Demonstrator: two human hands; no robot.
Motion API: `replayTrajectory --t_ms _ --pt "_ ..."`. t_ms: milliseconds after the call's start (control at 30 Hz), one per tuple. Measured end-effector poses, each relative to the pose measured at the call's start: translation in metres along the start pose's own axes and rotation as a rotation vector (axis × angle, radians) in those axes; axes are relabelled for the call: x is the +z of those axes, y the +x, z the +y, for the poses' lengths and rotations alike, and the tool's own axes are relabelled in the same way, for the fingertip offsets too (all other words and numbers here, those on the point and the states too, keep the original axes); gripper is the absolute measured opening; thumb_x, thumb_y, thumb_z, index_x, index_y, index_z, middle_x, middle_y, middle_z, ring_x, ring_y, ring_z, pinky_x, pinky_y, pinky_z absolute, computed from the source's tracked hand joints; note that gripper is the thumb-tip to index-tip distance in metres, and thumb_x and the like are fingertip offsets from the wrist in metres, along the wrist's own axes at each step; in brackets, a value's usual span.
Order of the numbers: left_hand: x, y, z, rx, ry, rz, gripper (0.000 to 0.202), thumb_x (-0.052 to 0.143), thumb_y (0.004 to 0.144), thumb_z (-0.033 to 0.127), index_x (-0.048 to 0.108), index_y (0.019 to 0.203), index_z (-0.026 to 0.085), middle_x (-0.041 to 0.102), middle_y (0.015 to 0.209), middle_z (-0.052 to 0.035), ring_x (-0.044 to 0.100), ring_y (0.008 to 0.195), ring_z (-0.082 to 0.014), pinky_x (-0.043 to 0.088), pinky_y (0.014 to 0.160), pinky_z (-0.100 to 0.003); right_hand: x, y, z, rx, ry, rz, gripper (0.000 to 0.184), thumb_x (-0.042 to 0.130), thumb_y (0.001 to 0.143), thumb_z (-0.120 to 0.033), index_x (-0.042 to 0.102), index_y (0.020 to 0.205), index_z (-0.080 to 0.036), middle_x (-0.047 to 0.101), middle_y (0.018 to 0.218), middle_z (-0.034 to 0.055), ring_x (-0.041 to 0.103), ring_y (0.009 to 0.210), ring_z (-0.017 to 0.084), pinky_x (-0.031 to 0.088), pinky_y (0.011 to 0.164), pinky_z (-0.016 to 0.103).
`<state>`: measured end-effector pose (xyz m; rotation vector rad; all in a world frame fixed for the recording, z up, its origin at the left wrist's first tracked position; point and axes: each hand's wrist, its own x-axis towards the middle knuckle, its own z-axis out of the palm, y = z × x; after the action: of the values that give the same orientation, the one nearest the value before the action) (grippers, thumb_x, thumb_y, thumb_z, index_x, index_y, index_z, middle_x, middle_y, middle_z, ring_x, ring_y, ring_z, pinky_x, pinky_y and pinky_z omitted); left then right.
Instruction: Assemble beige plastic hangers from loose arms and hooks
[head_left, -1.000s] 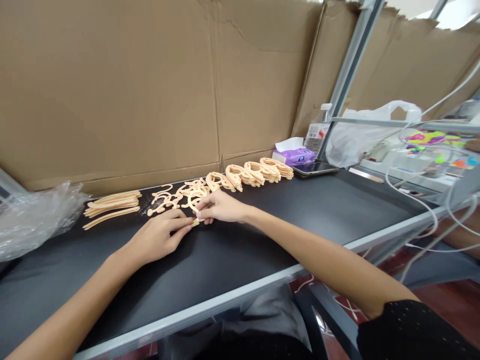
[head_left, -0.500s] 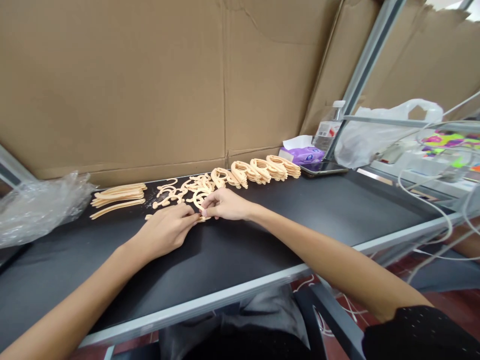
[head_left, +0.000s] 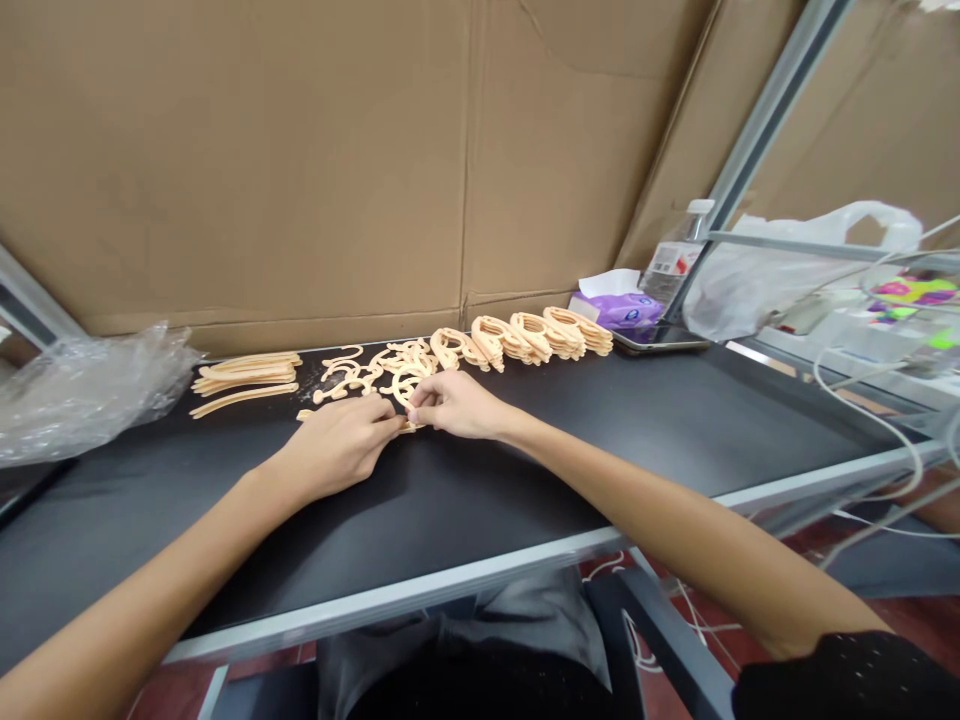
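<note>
My right grip (head_left: 461, 403) pinches a pale curved piece (head_left: 399, 393) btwn thumb & fingers, at approx. mid-counter (head_left: 637, 420). My left grip (head_left: 341, 445) is just beside it, fingertips at a flat pale strip (head_left: 409, 428); can't tell if they pinch or only press it. Loose curvy bits (head_left: 411, 352) lie just behind, w/ stacked loops (head_left: 596, 338) to the R & piled long strips (head_left: 251, 370) to the L.

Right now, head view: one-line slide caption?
Right hand pinches a pale curved piece beside the left hand, over a black tabletop, with stacked pieces beyond.
</note>
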<state>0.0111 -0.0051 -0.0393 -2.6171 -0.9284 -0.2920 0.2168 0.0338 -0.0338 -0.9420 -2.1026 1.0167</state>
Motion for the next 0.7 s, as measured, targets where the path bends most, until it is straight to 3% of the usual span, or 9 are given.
replayTrajectory --t_ms 267,700 --pt "0.0018 0.0013 -0.0007 0.012 0.115 -0.019 0.032 0.037 0.097 0.018 0.069 0.100 0.015 0.066 0.090 -0.0099 0.060 0.077 -0.0207 0.044 0.065 -0.032 0.0049 -0.0010 0.0018 -0.060 -0.089 0.049 0.011 0.062 0.076 -0.004 0.066 0.070 -0.012 0.068 0.068 0.0013 0.061 0.067 0.012 0.045 0.065 0.022" --pt "-0.0003 0.0017 -0.0006 -0.074 -0.060 -0.008 0.033 0.039 0.098 0.021 0.071 0.104 0.020 0.069 0.098 -0.0075 0.065 0.085 -0.0191 0.049 0.071 -0.029 0.0093 -0.0075 -0.0015 -0.136 -0.143 0.111 0.012 0.062 0.080 -0.005 0.068 0.073 -0.012 0.068 0.072 0.0015 0.061 0.067 0.011 0.045 0.067 0.022"
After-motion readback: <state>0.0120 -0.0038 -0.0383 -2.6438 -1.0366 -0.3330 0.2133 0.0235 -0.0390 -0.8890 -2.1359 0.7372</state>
